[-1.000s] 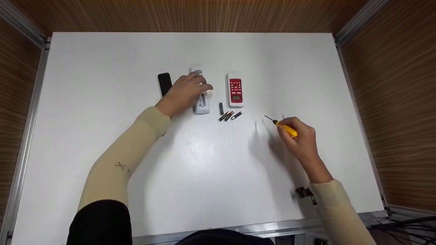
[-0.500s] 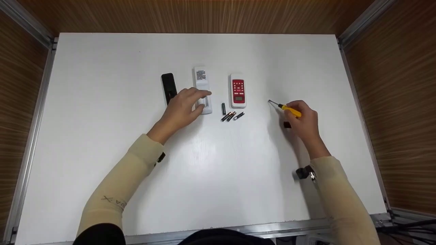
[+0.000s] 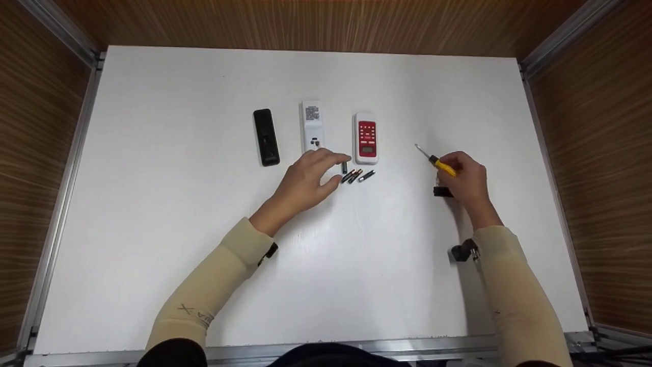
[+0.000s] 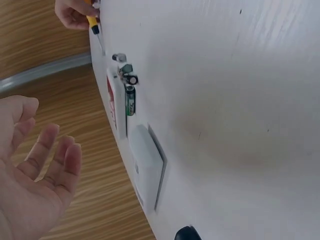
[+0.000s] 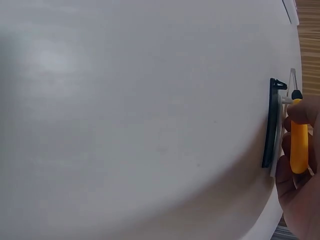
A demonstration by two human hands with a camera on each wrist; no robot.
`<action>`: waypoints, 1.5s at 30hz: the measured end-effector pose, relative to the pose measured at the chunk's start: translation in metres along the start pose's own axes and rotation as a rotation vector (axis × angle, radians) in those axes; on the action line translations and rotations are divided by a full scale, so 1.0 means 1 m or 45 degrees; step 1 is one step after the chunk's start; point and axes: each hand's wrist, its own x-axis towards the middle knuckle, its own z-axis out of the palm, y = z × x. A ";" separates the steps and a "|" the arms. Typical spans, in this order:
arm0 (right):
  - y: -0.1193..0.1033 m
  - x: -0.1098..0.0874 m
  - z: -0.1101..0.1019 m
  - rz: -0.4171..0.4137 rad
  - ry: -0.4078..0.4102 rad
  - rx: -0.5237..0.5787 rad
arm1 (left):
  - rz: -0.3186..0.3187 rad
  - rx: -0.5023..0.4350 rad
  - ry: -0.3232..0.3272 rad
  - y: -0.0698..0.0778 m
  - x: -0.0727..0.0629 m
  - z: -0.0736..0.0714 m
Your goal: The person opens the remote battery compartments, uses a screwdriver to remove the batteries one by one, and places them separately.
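Observation:
My left hand hovers beside several small batteries, its thumb and fingers apart and nothing between them. It hides the lower end of a white remote control lying back side up; in the left wrist view the palm shows bare. My right hand holds a yellow-handled screwdriver, its metal tip pointing up and left. By its lower fingers are a black strip-like piece and a thin white piece, perhaps covers. Whether the fingers hold these or they lie on the table, I cannot tell.
A black remote control lies left of the white one. To the right lies a white remote control with a red keypad, behind the batteries. The white table is bounded by wood-grain panels at the back and sides.
My left hand has come off the white remote control and moved right and nearer to the batteries. The right hand has moved slightly away from me with the screwdriver.

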 end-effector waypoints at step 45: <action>0.001 0.007 -0.015 -0.012 -0.024 -0.124 | -0.364 0.647 -0.479 0.011 0.122 0.093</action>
